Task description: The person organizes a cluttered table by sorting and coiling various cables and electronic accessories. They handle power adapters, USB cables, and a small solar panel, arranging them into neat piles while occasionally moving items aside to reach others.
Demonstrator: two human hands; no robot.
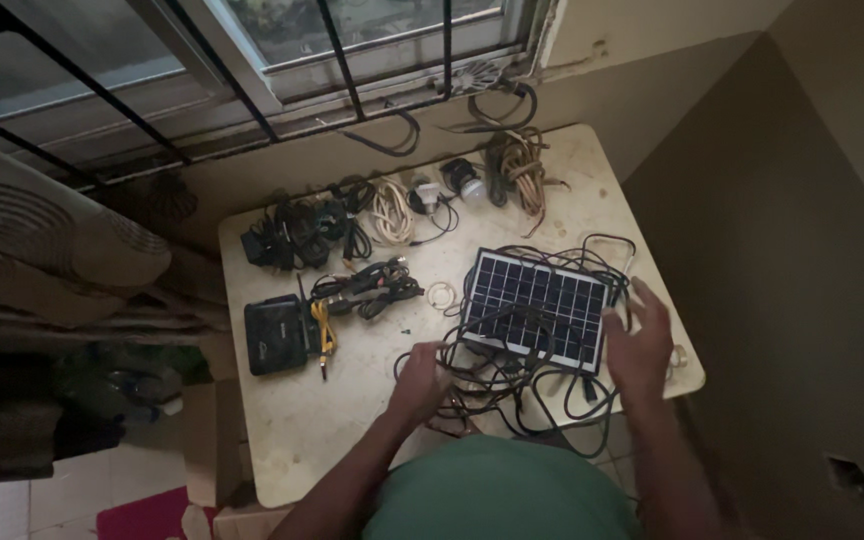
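i see the left hand (pixel 420 380) curled into the tangled black cable (pixel 497 385) at the worktop's (pixel 322 440) near edge while the right hand (pixel 638 345), fingers spread, steadies the solar panel (pixel 537 305) lying flat just right of centre.

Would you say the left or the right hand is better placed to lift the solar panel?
Probably the right hand: it rests at the solar panel's edge, while the left hand is in the tangled black cables.
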